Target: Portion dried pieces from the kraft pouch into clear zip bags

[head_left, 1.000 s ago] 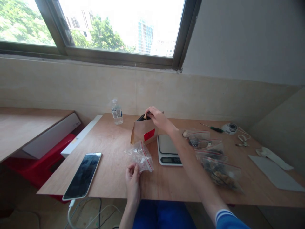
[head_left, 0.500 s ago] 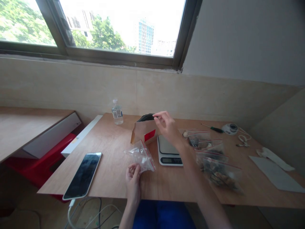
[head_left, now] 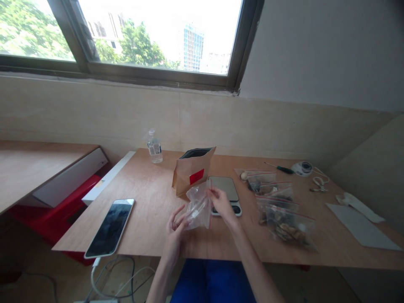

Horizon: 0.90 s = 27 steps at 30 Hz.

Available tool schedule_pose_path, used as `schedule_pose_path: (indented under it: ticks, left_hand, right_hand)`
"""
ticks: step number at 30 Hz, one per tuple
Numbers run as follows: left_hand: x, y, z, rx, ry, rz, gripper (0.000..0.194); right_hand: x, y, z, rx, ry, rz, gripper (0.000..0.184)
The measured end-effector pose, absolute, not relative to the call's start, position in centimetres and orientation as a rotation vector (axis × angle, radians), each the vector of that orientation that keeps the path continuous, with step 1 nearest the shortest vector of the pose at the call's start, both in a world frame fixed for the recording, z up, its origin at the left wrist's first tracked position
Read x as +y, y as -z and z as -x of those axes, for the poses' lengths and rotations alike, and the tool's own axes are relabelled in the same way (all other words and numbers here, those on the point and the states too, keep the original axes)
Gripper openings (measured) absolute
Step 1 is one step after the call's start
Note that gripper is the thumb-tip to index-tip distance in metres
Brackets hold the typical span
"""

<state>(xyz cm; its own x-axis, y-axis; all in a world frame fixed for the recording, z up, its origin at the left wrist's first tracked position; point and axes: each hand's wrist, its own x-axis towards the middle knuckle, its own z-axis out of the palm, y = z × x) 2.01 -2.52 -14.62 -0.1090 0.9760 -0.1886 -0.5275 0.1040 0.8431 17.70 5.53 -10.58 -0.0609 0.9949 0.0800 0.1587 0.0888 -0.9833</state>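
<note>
zip bag point(head_left: 198, 208); left hand point(head_left: 175, 229) fingers half-open, touching; right hand point(head_left: 221, 205) pinching; bottle label point(head_left: 155, 149) unreadable

Dark-framed window point(head_left: 151, 79) along the far side, daylight flooding in past trees point(head_left: 139, 46) and a glassy blue high-rise point(head_left: 192, 48). Beige tiled wall point(head_left: 94, 113) beneath it, pale plaster wall point(head_left: 318, 50) rising right. Wooden surface point(head_left: 148, 202) in the middle, second wooden desk point(head_left: 38, 168) left, red plastic object point(head_left: 41, 214) below (mostly hidden), tan floor point(head_left: 38, 286) near.
</note>
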Motion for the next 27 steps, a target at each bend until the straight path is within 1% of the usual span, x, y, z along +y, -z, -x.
schedule_pose_path:
  ticks: [3, 7, 9, 12, 14, 15, 16, 18, 20, 22, 24, 25, 27]
  left_hand:
    - [-2.2, 13.4, -1.9, 1.027, -1.404, -0.695, 0.056]
    - [-1.4, 12.4, -3.0, 1.289, -1.473, -0.827, 0.044]
    - [-0.8, 12.5, -3.5, 1.372, -1.459, -0.909, 0.045]
    - [0.2, 13.1, -3.1, 1.438, -1.404, -0.979, 0.052]
    - [1.0, 13.6, -2.1, 1.465, -1.372, -1.005, 0.053]
    - [1.5, 13.9, -1.5, 1.479, -1.361, -1.012, 0.052]
    - [1.9, 14.0, -0.8, 1.493, -1.354, -1.011, 0.05]
    - [2.5, 14.2, 0.6, 1.521, -1.336, -1.003, 0.044]
    - [2.7, 14.3, 1.6, 1.572, -1.345, -0.991, 0.04]
    - [2.6, 14.2, 1.9, 1.733, -1.409, -1.07, 0.046]
    - [2.1, 14.0, 1.6, 1.964, -1.46, -1.256, 0.055]
    - [1.8, 14.0, 1.2, 2.057, -1.462, -1.357, 0.057]
    - [0.9, 13.8, 0.2, 2.097, -1.443, -1.476, 0.05]
  right_hand:
    - [4.5, 10.9, -17.0, -1.413, -0.996, 1.31, 0.036]
    - [2.2, 11.5, -14.9, -1.496, -0.793, 1.346, 0.032]
    - [1.1, 12.0, -14.3, -1.509, -0.794, 1.339, 0.031]
    - [-0.3, 12.9, -15.4, -1.535, -0.874, 1.329, 0.032]
    - [-0.8, 13.5, -18.1, -1.559, -0.899, 1.372, 0.035]
    - [-0.9, 13.7, -20.1, -1.557, -0.866, 1.427, 0.036]
    - [-0.8, 13.9, -22.4, -1.543, -0.765, 1.484, 0.035]
    - [-0.3, 13.9, -27.8, -1.582, -0.391, 1.544, 0.028]
    - [0.5, 13.8, -33.4, -1.647, -0.068, 1.627, 0.028]
    - [1.2, 13.8, -38.3, -1.646, 0.137, 1.785, 0.028]
    - [1.5, 14.0, -41.9, -1.703, 0.161, 1.946, 0.026]
    - [1.6, 14.1, -43.2, -1.724, 0.165, 2.018, 0.026]
    - [1.3, 14.1, -45.0, -1.713, 0.201, 2.094, 0.027]
